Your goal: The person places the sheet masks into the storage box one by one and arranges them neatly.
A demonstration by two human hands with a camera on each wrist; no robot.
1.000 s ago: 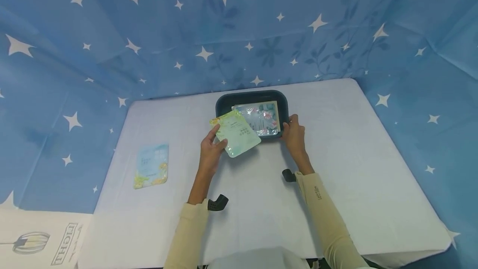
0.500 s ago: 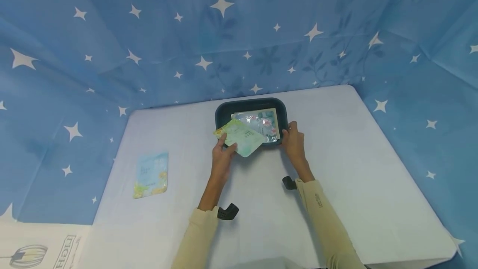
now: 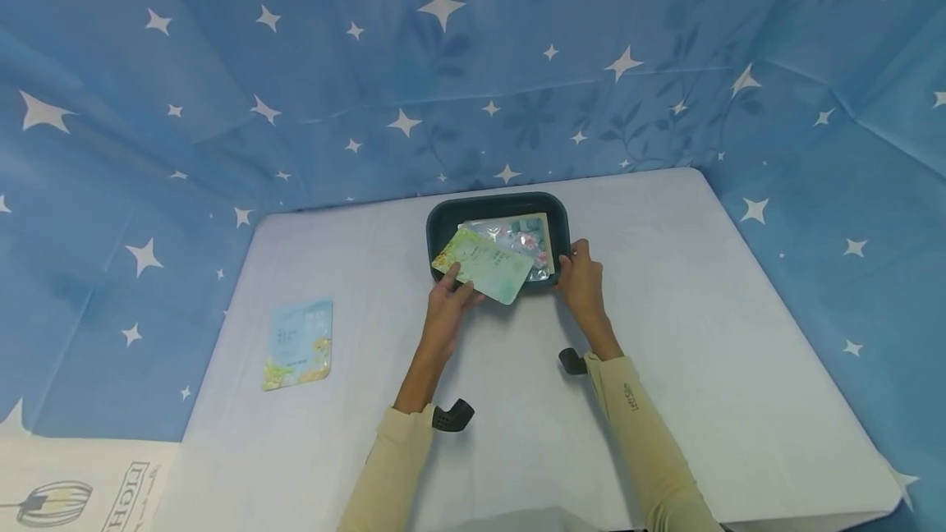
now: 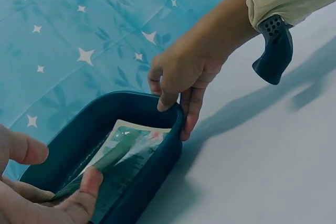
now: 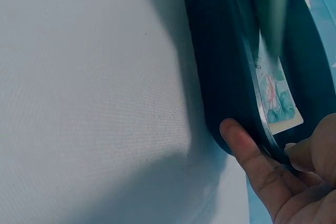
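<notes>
Thumb and fingers of my left hand (image 3: 443, 320) pinch the lower left edge of a pale green sheet mask packet (image 3: 491, 265). It slants over the front of a dark teal plastic tray (image 3: 447, 224), partly covering the packets inside. Seen from the left wrist, that green packet (image 4: 113, 156) dips between the tray walls. My right hand (image 3: 582, 286) grips the tray's front right corner, thumb on the rim and fingers outside, as the right wrist view shows of the hand (image 5: 278, 182). Inside lie flat packets with a flower print (image 3: 543, 245), stacked.
A light blue sheet mask packet (image 3: 298, 345) with yellow flowers lies flat on the left of the white-covered table (image 3: 709, 384). Behind the tray, a blue curtain (image 3: 310, 64) with white stars hangs along the table's far edge. Printed cloth (image 3: 81, 487) shows at lower left.
My left hand has carried the green packet right and farther over the tray, turning it flatter. The right hand stays on the tray corner. The head view has tilted slightly.
</notes>
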